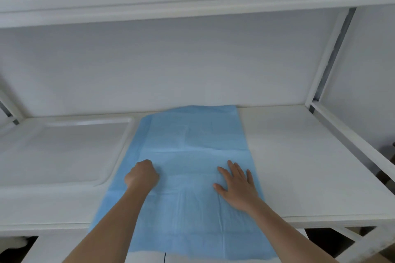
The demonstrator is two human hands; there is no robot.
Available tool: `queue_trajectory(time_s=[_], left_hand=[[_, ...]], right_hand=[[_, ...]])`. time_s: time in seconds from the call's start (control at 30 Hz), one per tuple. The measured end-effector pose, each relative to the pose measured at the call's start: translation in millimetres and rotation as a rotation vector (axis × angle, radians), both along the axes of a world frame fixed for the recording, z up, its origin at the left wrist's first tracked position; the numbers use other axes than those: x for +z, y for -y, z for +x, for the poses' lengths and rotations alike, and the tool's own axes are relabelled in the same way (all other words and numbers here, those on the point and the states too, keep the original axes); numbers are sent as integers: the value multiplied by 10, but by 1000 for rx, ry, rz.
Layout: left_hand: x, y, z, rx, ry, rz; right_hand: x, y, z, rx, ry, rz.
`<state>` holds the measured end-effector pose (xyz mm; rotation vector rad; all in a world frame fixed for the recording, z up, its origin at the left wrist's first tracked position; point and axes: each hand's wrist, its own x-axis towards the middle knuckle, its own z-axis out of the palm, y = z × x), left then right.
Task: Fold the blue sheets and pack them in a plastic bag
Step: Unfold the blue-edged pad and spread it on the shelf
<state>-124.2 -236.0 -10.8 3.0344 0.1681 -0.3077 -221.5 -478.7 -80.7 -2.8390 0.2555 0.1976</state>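
Our left hand (pixel 142 174) was clenched on the blue sheet (pixel 192 145), and our right hand (pixel 237 186) pressed it flat, fingers straight, on the white surface (pixel 299 156).

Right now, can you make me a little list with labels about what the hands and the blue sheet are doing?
sheet: blue sheet spread on the white table, its near end hanging over the front edge
left hand: left hand fist-like, fingers curled, resting on the sheet; whether it pinches the sheet cannot be told
right hand: right hand flat, fingers spread, pressing the sheet
beside it: white tray to the left of the sheet
plastic bag: none in view
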Motion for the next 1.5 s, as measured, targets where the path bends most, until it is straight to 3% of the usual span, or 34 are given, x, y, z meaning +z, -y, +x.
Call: queue_trajectory(time_s=[0.13, 0.33, 0.63, 1.5], left_hand=[[-103, -182, -13, 167, 13, -4], [-217, -360, -37, 279, -11, -24], [-233, -424, -25, 214, -11, 131], [-119, -423, 159, 231, -4, 51]], right_hand=[[-7, -237, 87, -33, 200, -50], [-213, -400, 152, 47, 317, 93], [-215, -428, 218, 57, 301, 28], [-327, -405, 248, 17, 412, -57]])
